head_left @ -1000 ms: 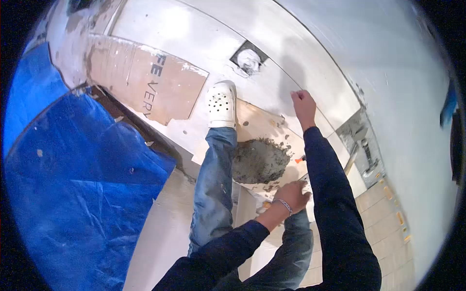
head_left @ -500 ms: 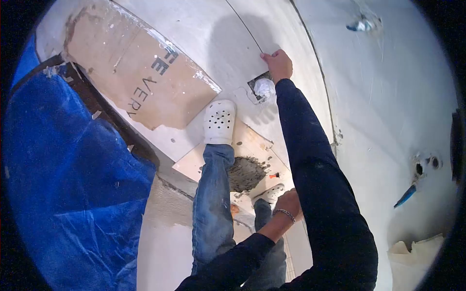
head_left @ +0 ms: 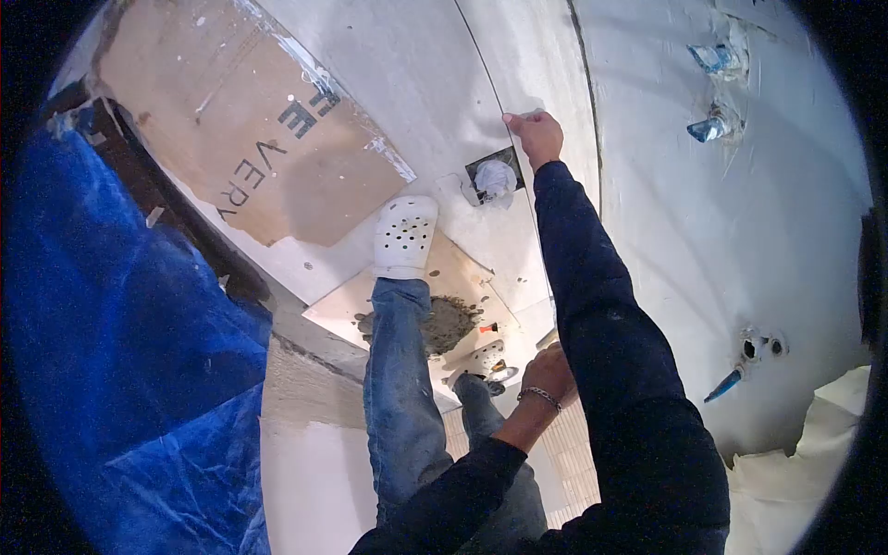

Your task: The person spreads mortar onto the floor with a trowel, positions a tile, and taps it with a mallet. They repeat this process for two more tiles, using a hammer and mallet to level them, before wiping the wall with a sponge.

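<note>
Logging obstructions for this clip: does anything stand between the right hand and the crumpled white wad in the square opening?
Nothing visible does: the right hand is close beside the square opening, and no object shows between it and the crumpled white wad.

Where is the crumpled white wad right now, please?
In the head view, the wad sits in the dark square opening, just right of upper centre, below the right hand.

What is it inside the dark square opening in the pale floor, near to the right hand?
A crumpled white wad fills most of the square opening, with dark surface showing at its edges. Whatever lies beneath the wad is covered and cannot be seen.
</note>
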Tool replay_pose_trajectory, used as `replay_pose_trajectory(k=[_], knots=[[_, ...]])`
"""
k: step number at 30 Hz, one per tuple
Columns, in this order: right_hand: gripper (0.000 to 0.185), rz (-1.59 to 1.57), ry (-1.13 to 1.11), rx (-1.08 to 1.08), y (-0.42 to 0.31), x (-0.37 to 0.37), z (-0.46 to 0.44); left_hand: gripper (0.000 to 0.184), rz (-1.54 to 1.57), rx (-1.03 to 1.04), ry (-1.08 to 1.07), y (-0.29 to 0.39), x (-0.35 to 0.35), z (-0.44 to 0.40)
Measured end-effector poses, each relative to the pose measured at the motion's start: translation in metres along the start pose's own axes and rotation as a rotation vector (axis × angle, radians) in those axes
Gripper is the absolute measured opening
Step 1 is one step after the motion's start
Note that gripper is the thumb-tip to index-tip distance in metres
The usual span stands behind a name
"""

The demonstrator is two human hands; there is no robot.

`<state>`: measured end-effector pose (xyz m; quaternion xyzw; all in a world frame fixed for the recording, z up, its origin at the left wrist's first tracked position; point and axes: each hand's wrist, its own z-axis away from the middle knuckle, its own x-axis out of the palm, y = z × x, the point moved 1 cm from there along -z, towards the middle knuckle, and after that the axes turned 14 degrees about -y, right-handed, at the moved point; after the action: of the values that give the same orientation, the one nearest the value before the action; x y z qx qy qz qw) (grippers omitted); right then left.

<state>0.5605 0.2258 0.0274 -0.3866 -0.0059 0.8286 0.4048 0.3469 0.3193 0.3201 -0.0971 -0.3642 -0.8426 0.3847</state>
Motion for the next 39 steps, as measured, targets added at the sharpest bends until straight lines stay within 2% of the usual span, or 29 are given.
replay_pose_trajectory(k=[4, 6, 8, 10, 13, 18, 20, 27, 29, 31, 33, 35, 37, 38, 39], knots=[[0.047, -0.036, -0.011, -0.019, 0.004, -0.001, -0.008, 0.031, 0.098, -0.051, 0.036, -0.016, 0.017, -0.015], [0.050, 0.109, -0.036, 0.021, 0.003, -0.003, -0.012, 0.033, 0.104, -0.035, 0.025, -0.011, 0.006, -0.010], [0.051, 0.125, -0.020, 0.023, 0.004, -0.001, -0.013, 0.035, 0.106, -0.018, 0.013, -0.003, -0.008, -0.005], [0.051, 0.141, -0.004, 0.026, 0.009, -0.001, -0.015, 0.041, 0.065, 0.000, 0.031, 0.007, -0.027, 0.002], [0.053, 0.125, 0.021, 0.050, 0.012, 0.000, -0.018, 0.046, -0.039, 0.020, 0.037, -0.016, -0.014, -0.010], [0.057, 0.075, -0.019, 0.062, 0.000, -0.009, -0.012, 0.043, -0.031, 0.046, 0.067, 0.001, -0.021, -0.006], [0.060, 0.080, -0.047, 0.097, -0.007, -0.013, -0.006, 0.039, 0.006, -0.042, -0.019, 0.013, -0.022, -0.001], [0.062, 0.055, -0.013, 0.105, -0.013, -0.016, 0.012, 0.039, -0.014, -0.136, -0.018, 0.002, -0.003, -0.005], [0.061, 0.079, -0.028, 0.108, -0.012, -0.015, 0.021, 0.039, -0.169, 0.054, 0.131, -0.034, 0.030, -0.017], [0.063, 0.080, 0.125, 0.042, -0.003, -0.004, 0.037, 0.039, -0.138, -0.179, 0.019, -0.047, 0.037, -0.017], [0.059, -0.049, 0.095, 0.112, 0.005, -0.004, 0.063, 0.037, -0.251, -0.209, -0.004, -0.041, 0.031, -0.012], [0.054, -0.148, 0.087, 0.108, 0.028, -0.001, 0.096, 0.036, -0.343, -0.473, -0.097, -0.033, 0.028, -0.003], [0.051, -0.182, 0.138, 0.075, 0.066, 0.008, 0.135, 0.033, -0.415, -0.534, -0.117, -0.069, 0.049, -0.011], [0.048, -0.181, 0.091, 0.121, 0.088, 0.011, 0.154, 0.032, -0.604, -0.558, -0.190, -0.060, 0.050, -0.008], [0.045, -0.181, 0.043, 0.165, 0.109, 0.014, 0.173, 0.032, -0.619, -0.555, -0.205, -0.059, 0.053, -0.008]])
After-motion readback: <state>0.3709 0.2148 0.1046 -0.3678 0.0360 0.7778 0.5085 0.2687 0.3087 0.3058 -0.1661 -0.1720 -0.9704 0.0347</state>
